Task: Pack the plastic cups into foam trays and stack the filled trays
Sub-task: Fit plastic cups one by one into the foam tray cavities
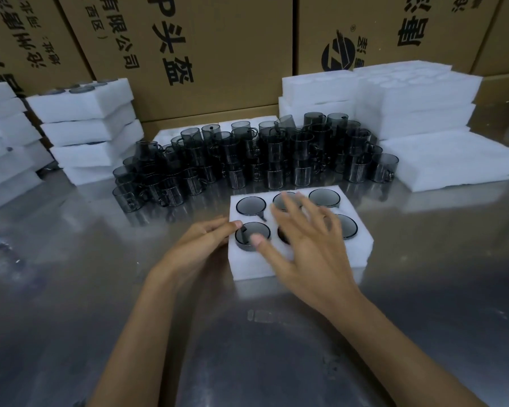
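The foam tray point(300, 259) sits mid-worktop, nearest the person, with its six pockets apparently all filled by smoky plastic cups point(251, 206), though the right hand point(303, 245) hides one pocket. That hand lies spread flat over the cups, fingers straight, blurred, pinching nothing. The left hand point(206, 239) rests against the tray's left side, fingers loosely curled on the foam, steadying it. The step in hand looks like seating the last cups flush; next the tray should be lifted level by both sides and set on the filled stack point(86, 127) toward the far left edge. Behind the tray stands the loose cup pile point(256, 154), and empty trays point(409, 98) wait far right.
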The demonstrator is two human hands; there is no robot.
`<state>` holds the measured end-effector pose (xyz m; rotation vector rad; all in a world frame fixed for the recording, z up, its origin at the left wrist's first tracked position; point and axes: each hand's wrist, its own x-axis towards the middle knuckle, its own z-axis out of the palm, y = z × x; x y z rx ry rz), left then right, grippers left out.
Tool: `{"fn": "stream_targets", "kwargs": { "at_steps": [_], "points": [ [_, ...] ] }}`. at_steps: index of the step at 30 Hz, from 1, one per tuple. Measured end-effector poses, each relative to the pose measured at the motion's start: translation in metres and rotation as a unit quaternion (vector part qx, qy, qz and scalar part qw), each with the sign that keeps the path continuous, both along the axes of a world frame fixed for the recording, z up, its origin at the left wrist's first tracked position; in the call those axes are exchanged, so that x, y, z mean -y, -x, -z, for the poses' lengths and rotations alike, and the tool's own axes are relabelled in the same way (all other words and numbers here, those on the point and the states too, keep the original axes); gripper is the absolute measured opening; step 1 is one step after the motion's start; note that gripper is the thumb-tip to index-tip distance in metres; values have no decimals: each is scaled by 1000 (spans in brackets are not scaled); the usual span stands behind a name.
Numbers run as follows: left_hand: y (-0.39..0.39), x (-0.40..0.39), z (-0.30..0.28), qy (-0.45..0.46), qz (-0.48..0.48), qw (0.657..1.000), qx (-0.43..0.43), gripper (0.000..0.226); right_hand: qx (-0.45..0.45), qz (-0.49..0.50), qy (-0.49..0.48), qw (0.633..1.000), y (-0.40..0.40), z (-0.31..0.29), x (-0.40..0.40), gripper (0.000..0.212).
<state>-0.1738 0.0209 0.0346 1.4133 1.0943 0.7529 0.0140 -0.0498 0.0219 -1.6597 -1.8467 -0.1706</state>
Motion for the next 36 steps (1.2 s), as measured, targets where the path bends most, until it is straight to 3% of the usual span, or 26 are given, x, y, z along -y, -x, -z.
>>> {"fn": "stream_targets", "kwargs": {
  "at_steps": [4, 7, 11, 13, 16, 24, 27, 32, 36],
  "points": [
    [3, -2, 1, 6, 24, 1000, -4, 24, -126, 114, -83, 982, -37, -10, -8, 56],
    [7, -1, -2, -14, 64, 998, -4, 38, -151, 107, -69, 980, -48, -9, -10, 53],
    [-3, 2, -7, -88, 59, 994, -26, 37, -47, -70, -67, 994, -6, -2, 1, 47],
    [-2, 1, -8, -69, 93, 993, -20, 43, 18, -129, -65, 989, 13, 8, 8, 48],
    [6, 3, -8, -5, 115, 993, 39, 54, 29, -164, -87, 982, 20, 19, 11, 43],
    [5, 0, -2, 55, 94, 986, 125, 69, 60, -144, -171, 973, 23, 30, 6, 34],
    [4, 2, -2, 55, 89, 988, 117, 69, 51, -145, -164, 974, 20, 27, 6, 34],
    [0, 1, -2, 46, 20, 991, 127, 46, 2, -122, -155, 980, 12, 21, 7, 31],
    [-9, 1, 1, -23, -50, 996, 67, 55, 24, -33, -111, 993, -3, 16, 6, 34]
  ]
}}
